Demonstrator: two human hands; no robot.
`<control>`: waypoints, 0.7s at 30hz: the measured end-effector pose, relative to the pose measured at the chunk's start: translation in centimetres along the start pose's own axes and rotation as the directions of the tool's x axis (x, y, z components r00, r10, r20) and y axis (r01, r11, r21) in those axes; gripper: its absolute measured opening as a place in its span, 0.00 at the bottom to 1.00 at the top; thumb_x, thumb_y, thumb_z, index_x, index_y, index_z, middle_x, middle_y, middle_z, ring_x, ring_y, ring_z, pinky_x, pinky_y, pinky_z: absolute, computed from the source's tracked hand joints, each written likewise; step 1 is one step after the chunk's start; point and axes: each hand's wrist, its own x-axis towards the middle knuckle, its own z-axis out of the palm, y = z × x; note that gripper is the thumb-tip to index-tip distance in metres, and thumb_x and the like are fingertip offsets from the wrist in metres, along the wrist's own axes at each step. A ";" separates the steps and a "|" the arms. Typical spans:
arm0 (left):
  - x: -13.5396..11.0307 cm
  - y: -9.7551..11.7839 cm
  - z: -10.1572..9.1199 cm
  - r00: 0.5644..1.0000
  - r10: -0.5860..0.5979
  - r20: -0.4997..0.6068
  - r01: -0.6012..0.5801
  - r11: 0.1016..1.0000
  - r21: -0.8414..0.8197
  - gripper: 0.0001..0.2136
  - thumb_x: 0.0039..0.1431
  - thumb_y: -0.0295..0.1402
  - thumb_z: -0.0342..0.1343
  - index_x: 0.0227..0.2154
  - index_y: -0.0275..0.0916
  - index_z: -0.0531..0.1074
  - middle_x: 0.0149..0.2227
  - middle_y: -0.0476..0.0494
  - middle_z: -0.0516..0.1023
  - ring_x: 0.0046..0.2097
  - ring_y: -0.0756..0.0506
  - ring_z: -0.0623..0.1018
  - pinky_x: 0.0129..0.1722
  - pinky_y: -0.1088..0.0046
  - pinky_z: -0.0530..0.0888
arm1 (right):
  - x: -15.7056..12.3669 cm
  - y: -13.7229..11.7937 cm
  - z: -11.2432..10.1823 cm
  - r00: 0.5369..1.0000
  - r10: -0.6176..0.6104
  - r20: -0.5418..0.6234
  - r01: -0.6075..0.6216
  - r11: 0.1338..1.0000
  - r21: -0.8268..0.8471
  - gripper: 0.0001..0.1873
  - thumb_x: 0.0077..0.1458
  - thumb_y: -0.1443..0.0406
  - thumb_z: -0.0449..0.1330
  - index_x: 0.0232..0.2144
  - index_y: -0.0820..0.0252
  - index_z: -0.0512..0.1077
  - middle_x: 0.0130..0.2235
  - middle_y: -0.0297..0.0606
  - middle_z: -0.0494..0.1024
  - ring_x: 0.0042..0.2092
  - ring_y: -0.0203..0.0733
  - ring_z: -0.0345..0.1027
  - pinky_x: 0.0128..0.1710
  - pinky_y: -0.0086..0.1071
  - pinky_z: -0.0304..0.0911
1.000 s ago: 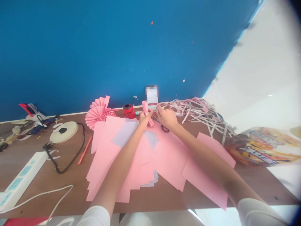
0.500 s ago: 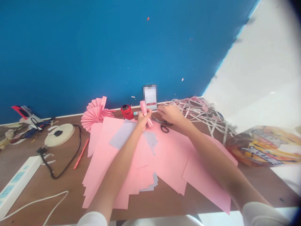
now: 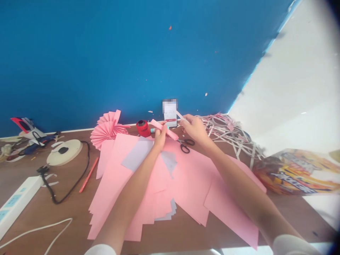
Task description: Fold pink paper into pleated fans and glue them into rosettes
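Observation:
Between the fingers of my left hand (image 3: 159, 139) is a narrow folded bundle of pink paper (image 3: 172, 134), tilted down to the right. My right hand (image 3: 196, 130) pinches a thin white paper strip (image 3: 181, 116) that points up to the left, a little apart from the bundle. Black-handled scissors (image 3: 185, 148) lie between the hands on overlapping pink sheets (image 3: 193, 173), their blades partly hidden by the bundle. To the left stand pleated pink paper fans (image 3: 107, 129). A phone (image 3: 170, 115) leans on the wall just behind my hands.
A heap of paper strips (image 3: 228, 131) lies at the back right, near a printed plastic bag (image 3: 294, 173). On the left are a red pen (image 3: 89, 175), a white reel (image 3: 65, 152) and a power strip (image 3: 16, 203). A red round object (image 3: 143, 128) stands by the blue wall.
The pink bundle has turned from nearly upright to a flatter slant. My right hand now shows a white strip in its fingers, raised from beside the strip heap.

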 end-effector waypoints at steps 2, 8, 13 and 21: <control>-0.1 0.1 0.2 1.000 -0.017 0.023 0.018 1.000 -0.011 0.21 0.50 0.47 0.63 0.42 0.39 0.72 0.28 0.49 0.73 0.27 0.51 0.72 0.27 0.75 0.67 | -0.1 -0.1 0.5 1.000 -0.023 -0.017 0.023 0.999 -0.045 0.17 0.58 0.60 0.50 0.45 0.58 0.72 0.37 0.39 0.80 0.38 0.44 0.72 0.36 0.31 0.60; -0.3 0.0 0.3 0.998 -0.055 0.030 0.056 0.997 -0.043 0.16 0.42 0.40 0.68 0.31 0.35 0.74 0.29 0.45 0.78 0.30 0.50 0.76 0.31 0.73 0.73 | -0.3 -0.1 1.1 0.999 -0.037 0.014 0.039 0.972 -0.230 0.22 0.52 0.58 0.59 0.49 0.58 0.71 0.41 0.43 0.80 0.43 0.50 0.72 0.37 0.32 0.60; 0.0 -0.2 0.0 0.995 -0.092 0.026 0.095 0.989 -0.110 0.16 0.42 0.40 0.69 0.31 0.34 0.75 0.30 0.44 0.79 0.30 0.49 0.78 0.31 0.72 0.74 | -0.1 0.4 0.2 0.991 -0.063 0.120 0.080 0.987 -0.143 0.24 0.53 0.50 0.59 0.46 0.57 0.73 0.42 0.41 0.80 0.41 0.47 0.72 0.35 0.30 0.59; 0.0 0.2 0.1 0.978 -0.171 0.121 0.190 0.967 -0.171 0.17 0.43 0.41 0.68 0.31 0.33 0.75 0.30 0.42 0.80 0.30 0.48 0.80 0.31 0.72 0.75 | 0.5 1.8 -0.3 0.983 -0.039 0.178 0.054 0.996 -0.077 0.21 0.51 0.54 0.61 0.45 0.57 0.74 0.39 0.38 0.80 0.37 0.42 0.71 0.34 0.29 0.60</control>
